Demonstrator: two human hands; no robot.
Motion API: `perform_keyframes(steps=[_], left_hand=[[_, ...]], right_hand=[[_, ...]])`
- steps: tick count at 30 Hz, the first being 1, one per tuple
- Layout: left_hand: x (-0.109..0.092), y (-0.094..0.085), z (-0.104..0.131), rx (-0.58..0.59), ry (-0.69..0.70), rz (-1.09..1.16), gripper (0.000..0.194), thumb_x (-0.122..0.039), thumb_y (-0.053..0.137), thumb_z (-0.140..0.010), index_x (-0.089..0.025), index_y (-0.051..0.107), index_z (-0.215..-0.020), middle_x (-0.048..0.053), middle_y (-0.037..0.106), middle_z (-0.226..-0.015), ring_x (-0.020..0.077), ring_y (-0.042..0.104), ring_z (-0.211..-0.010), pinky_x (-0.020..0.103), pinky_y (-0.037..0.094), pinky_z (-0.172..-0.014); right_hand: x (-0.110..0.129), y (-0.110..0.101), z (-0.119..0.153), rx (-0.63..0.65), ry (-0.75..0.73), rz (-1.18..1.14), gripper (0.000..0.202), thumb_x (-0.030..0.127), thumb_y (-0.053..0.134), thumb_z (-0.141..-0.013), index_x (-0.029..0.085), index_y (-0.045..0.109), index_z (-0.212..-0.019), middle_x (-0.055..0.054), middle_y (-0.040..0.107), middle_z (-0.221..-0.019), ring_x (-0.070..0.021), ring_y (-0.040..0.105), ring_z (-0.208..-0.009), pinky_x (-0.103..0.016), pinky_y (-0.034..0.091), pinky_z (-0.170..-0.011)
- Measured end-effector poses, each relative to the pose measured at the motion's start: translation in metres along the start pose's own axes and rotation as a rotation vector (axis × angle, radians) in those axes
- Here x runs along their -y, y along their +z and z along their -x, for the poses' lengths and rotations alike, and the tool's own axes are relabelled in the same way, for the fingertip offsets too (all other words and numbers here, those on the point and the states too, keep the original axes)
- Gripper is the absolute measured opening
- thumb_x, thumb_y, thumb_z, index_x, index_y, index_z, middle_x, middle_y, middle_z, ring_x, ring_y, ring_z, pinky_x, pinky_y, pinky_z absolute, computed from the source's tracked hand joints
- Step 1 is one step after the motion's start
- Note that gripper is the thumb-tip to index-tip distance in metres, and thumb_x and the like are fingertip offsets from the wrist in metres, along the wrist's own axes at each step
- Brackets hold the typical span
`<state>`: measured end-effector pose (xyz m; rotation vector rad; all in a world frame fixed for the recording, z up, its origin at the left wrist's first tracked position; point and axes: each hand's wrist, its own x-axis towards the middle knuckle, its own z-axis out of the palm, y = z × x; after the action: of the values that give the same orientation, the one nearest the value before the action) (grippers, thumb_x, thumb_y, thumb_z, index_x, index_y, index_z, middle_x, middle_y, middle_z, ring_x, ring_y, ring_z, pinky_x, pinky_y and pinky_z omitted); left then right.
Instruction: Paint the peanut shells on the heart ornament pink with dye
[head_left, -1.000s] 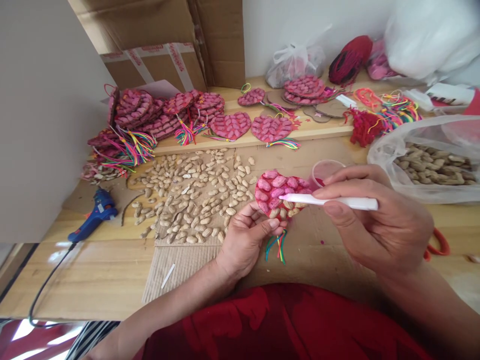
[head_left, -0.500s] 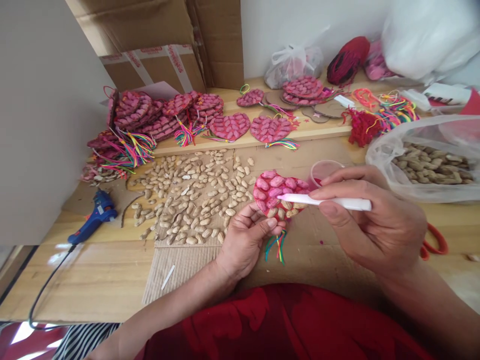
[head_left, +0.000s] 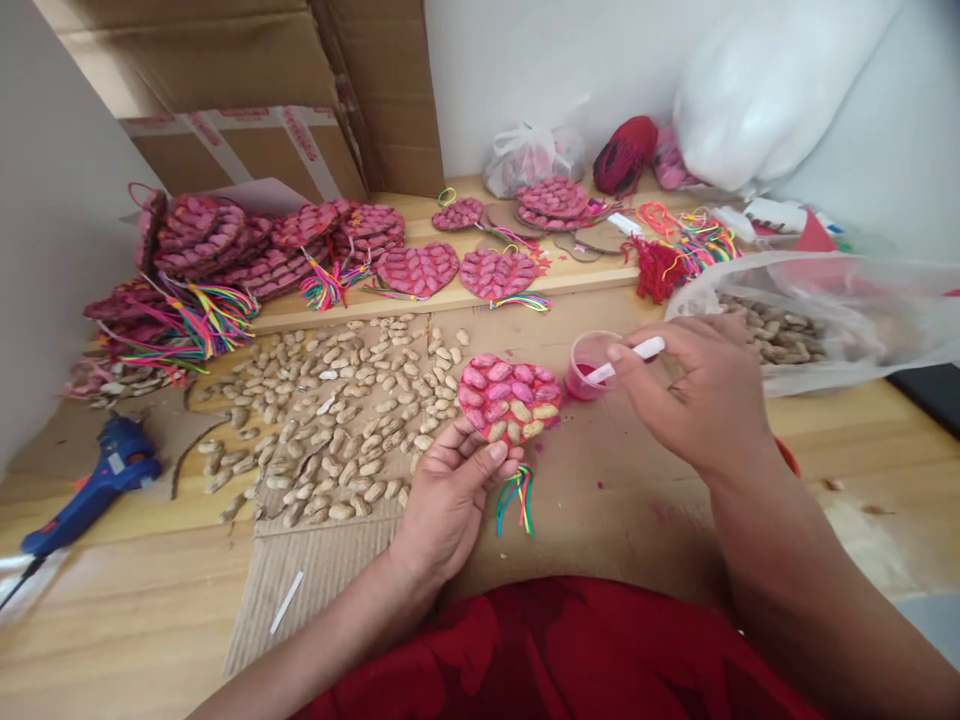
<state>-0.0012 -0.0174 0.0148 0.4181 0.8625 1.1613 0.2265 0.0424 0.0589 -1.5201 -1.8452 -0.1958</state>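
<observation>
The left hand (head_left: 457, 490) was clamped on the lower left edge of a heart (head_left: 510, 392), thumb above and fingers beneath. The heart sat just beyond that hand's fingertips; its upper peanuts were pink, a few nearest the thumb tan. A coloured tassel (head_left: 523, 492) hung beside those fingertips. The right hand (head_left: 694, 400) was closed on a white stick (head_left: 649, 347), its lower end inside a clear cup (head_left: 576, 360) just left of the thumb. Pink paint (head_left: 577, 386) lay in the cup; whether the stick touched the bottom, I cannot tell. Loose peanuts (head_left: 370, 467) spread to the left hand's left, with a glue gun (head_left: 94, 490) farther out. Behind the right hand stood a plastic bag (head_left: 885, 310) of peanuts.
</observation>
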Motion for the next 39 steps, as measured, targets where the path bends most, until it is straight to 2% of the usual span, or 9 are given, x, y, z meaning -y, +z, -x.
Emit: perform_keyframes(steps=[2,5,11,17,24,31,34,36,39], left_hand=[[0.0,0.0,0.0,-0.001,-0.004,-0.004,0.027,-0.012,0.078,-0.075,-0.018,0.068,-0.1,0.0,0.07,-0.09,0.0096,0.07,-0.078,0.016,0.058,-0.071],[0.0,0.0,0.0,0.0,-0.002,0.0,0.026,-0.013,0.078,-0.075,-0.018,0.068,-0.098,0.0,0.07,-0.091,0.0096,0.07,-0.079,0.017,0.058,-0.072],[-0.001,0.001,0.001,-0.008,-0.004,0.001,0.023,-0.012,0.078,-0.075,-0.018,0.068,-0.094,0.0,0.07,-0.09,0.0095,0.07,-0.079,0.017,0.057,-0.072],[-0.001,0.001,0.001,-0.004,-0.001,0.003,0.024,-0.012,0.078,-0.075,-0.017,0.067,-0.096,0.0,0.07,-0.091,0.0097,0.07,-0.078,0.018,0.057,-0.072],[-0.001,0.001,0.001,-0.006,0.002,0.016,0.024,-0.012,0.078,-0.075,-0.017,0.066,-0.094,-0.001,0.07,-0.09,0.0094,0.069,-0.078,0.019,0.057,-0.073],[-0.002,0.003,0.002,0.025,-0.007,0.02,0.025,-0.012,0.078,-0.074,-0.018,0.067,-0.096,-0.001,0.07,-0.088,0.0085,0.069,-0.076,0.017,0.056,-0.07],[-0.002,0.004,0.002,0.036,-0.003,0.018,0.026,-0.012,0.079,-0.073,-0.018,0.067,-0.095,-0.001,0.071,-0.089,0.0094,0.069,-0.077,0.018,0.056,-0.07],[-0.002,0.004,0.002,0.038,-0.004,0.015,0.027,-0.012,0.079,-0.073,-0.019,0.067,-0.096,-0.001,0.07,-0.09,0.0097,0.069,-0.077,0.018,0.056,-0.07],[-0.001,0.004,0.002,0.048,-0.004,0.014,0.028,-0.012,0.079,-0.074,-0.019,0.067,-0.098,-0.001,0.07,-0.092,0.0097,0.069,-0.078,0.018,0.056,-0.069]], right_hand=[[-0.002,0.005,0.001,0.04,-0.009,0.049,0.023,0.042,0.063,-0.084,0.022,0.07,-0.076,-0.004,0.069,-0.075,-0.0218,0.056,-0.076,-0.043,0.042,-0.081],[-0.005,0.009,0.002,0.004,-0.058,0.066,0.025,0.046,0.065,-0.082,0.023,0.069,-0.072,-0.003,0.065,-0.069,-0.0209,0.053,-0.071,-0.043,0.04,-0.077],[-0.003,0.008,0.001,-0.057,-0.094,-0.006,0.017,0.04,0.066,-0.083,0.023,0.07,-0.08,-0.003,0.066,-0.075,-0.0193,0.058,-0.073,-0.044,0.042,-0.083],[-0.005,0.009,0.003,0.009,-0.149,0.054,0.02,0.043,0.065,-0.084,0.024,0.069,-0.077,-0.003,0.067,-0.077,-0.0201,0.057,-0.075,-0.045,0.042,-0.082],[0.001,0.001,0.0,-0.119,-0.129,-0.009,0.012,0.036,0.069,-0.081,0.024,0.068,-0.08,-0.002,0.065,-0.073,-0.0182,0.056,-0.07,-0.041,0.043,-0.08],[0.0,-0.006,-0.002,-0.145,-0.156,0.044,0.012,0.033,0.072,-0.078,0.022,0.068,-0.078,-0.003,0.069,-0.071,-0.0207,0.059,-0.075,-0.036,0.044,-0.078],[-0.001,-0.008,-0.002,-0.108,-0.165,0.067,0.011,0.032,0.071,-0.078,0.022,0.068,-0.078,-0.004,0.069,-0.07,-0.0209,0.06,-0.073,-0.036,0.045,-0.075],[0.002,-0.009,-0.002,-0.163,-0.154,0.022,0.01,0.029,0.073,-0.076,0.02,0.07,-0.081,-0.005,0.071,-0.072,-0.0223,0.062,-0.076,-0.037,0.046,-0.077],[0.016,-0.011,0.002,-0.327,-0.076,-0.185,0.012,0.024,0.073,-0.074,0.02,0.074,-0.086,-0.007,0.072,-0.076,-0.0236,0.063,-0.078,-0.04,0.047,-0.078]])
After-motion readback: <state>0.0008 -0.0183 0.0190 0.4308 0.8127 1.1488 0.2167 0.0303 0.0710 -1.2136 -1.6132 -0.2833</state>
